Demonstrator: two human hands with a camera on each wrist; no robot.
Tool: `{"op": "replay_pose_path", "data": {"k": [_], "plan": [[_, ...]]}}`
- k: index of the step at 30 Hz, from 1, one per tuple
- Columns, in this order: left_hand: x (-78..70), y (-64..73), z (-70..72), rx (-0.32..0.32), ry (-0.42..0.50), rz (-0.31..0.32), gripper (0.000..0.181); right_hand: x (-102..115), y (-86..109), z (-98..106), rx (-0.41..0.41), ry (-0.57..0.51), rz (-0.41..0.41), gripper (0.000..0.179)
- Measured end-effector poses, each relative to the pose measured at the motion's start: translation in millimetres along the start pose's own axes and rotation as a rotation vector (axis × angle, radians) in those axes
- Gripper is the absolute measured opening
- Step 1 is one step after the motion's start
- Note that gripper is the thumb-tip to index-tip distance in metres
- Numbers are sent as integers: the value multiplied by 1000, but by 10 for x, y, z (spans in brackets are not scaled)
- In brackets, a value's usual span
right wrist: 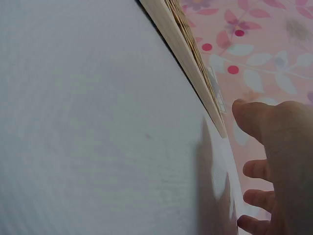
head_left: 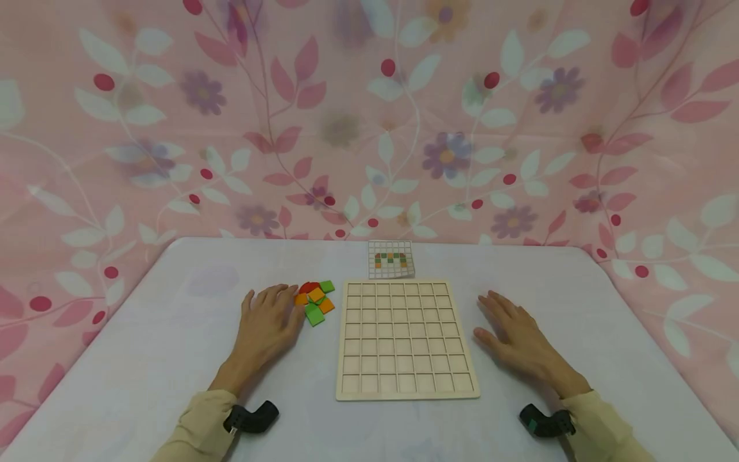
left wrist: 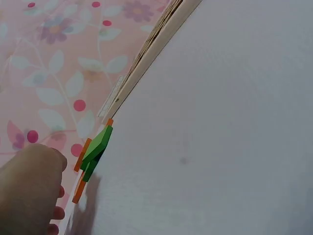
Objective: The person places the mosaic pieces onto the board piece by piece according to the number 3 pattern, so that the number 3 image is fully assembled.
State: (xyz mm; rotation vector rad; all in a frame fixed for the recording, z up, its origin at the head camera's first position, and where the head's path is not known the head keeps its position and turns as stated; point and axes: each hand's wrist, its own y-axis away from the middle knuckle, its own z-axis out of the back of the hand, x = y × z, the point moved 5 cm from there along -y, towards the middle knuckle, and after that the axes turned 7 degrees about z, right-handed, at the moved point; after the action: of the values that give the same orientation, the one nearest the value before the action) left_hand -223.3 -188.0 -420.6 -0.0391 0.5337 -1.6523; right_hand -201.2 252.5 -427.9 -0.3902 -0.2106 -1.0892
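A pale wooden grid board [head_left: 339, 340] lies flat in the middle of the white table, its square cells bare. Left of it is a small heap of thin tiles [head_left: 314, 314] in green, orange and red, some overlapping. My left hand [head_left: 268, 324] lies palm down just beside that heap, fingers relaxed and gripping nothing. The left wrist view shows green and orange tiles [left wrist: 98, 144] close to the thumb. My right hand [head_left: 519, 340] is to the right of the board, fingers loosely spread and holding nothing; the board's edge [right wrist: 195, 73] shows beyond its thumb in the right wrist view.
Behind the board lies a small card [head_left: 391, 269] printed with a grid and a coloured square pattern. A pink floral cloth [head_left: 369, 128] hangs at the table's far edge. Each sleeve carries a black wrist device [head_left: 252, 418].
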Motion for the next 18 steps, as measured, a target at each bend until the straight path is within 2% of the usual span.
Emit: {"op": "replay_pose_path", "data": {"k": [6,10,14,18], "plan": [[75,-73,-44,-16,146,27,36,120,13,-47,-48,-163,64,58],[139,-145,-85,-4,234,29,32,198,39,-94,-79,-218,129,54],[178,-202,-117,-2,265,29,30,251,50,-108,-117,-258,169,49],[211,-240,-134,-13,286,42,27,279,47,-134,-117,-297,180,44]]}}
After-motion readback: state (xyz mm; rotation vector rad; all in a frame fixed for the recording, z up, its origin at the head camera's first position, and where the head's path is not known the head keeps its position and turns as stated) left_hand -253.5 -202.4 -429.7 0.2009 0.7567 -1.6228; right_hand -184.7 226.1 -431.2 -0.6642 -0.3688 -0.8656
